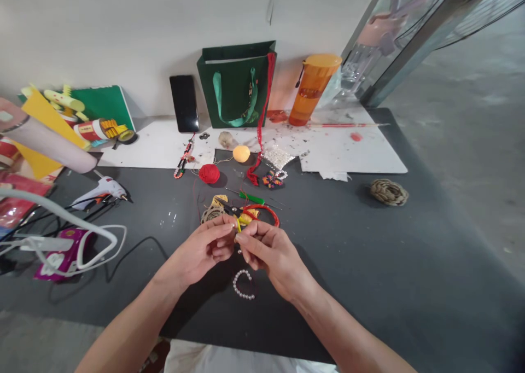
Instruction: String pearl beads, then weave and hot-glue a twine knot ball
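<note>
Both hands hover close together above the dark table. My left hand (pixel 213 245) pinches something small near its thumb tip, too tiny to make out. Facing it, my right hand (pixel 266 245) also has thumb and finger pressed together, with a small bead-like thing at the tips. A string of pearl-like beads (pixel 238 291) hangs or lies just below them in a curve; its link to the fingers cannot be seen. Right behind the fingertips are a yellow item (pixel 239 224), a red ring-shaped cord (pixel 273 211), a beige cord coil (pixel 212 214) and a green-handled tool (pixel 251 198).
Red yarn (pixel 209 173), a yellow ball (pixel 241 153) and white beads (pixel 278 157) lie farther back. Behind stand a phone (pixel 184 104), a green bag (pixel 233 88) and an orange bottle (pixel 311 91). Left are a glue gun (pixel 102 191) and cables; right, a coiled rope (pixel 389 192).
</note>
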Tool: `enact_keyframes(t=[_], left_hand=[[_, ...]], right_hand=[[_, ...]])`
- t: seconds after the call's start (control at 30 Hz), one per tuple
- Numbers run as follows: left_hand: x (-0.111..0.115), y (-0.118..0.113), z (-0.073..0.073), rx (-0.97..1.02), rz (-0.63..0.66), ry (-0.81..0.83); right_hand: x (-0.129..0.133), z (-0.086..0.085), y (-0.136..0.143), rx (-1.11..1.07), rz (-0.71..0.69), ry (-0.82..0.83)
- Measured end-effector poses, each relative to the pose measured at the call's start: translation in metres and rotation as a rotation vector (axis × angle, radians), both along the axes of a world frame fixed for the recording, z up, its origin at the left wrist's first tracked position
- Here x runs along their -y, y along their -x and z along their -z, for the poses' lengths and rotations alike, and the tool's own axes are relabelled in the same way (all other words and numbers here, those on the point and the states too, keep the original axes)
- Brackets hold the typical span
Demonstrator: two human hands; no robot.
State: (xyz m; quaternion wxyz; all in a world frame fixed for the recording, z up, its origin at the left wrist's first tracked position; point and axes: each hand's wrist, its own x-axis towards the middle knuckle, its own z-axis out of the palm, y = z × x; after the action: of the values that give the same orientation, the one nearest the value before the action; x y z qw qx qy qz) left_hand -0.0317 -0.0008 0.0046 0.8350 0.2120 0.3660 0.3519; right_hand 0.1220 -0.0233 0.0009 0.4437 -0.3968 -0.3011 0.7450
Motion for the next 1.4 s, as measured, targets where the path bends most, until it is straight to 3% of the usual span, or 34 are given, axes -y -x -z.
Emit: enact_keyframes(t=[1.4], left_hand=[[-0.0034,0.0066,-0.0018,-0.249,0.06,-0.266]], right_hand=[[0.0037,-0.0052,-0.0022,-0.099,-0.029,-0.053]])
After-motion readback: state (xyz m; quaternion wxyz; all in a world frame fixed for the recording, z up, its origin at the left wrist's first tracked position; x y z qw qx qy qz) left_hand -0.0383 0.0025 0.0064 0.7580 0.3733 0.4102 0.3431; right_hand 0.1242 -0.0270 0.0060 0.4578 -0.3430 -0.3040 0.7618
